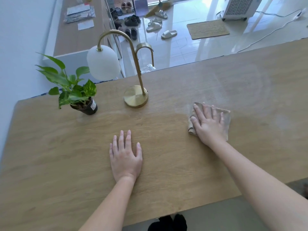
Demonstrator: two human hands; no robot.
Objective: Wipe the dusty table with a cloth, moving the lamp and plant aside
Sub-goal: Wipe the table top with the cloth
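Cloth [226, 124]: at 3 o'clock on the tabletop [166, 164], pinned under my right grip [209, 124].
Right grip: fingers straight, spread, pressing the cloth flat.
Left grip [125, 154]: flat on bare wood at 6 o'clock, fingers straight, empty.
Lamp [135, 96]: upright, 12 o'clock.
Plant [75, 90]: 10 o'clock, near the lamp.
Dust [233, 84]: pale film, 2 o'clock.

Readable text: none.
Pot sticker: a white label [93, 105] on the small black plastic plant pot [86, 111], left of the brass arched lamp [135, 97], bore dark print too small to read.
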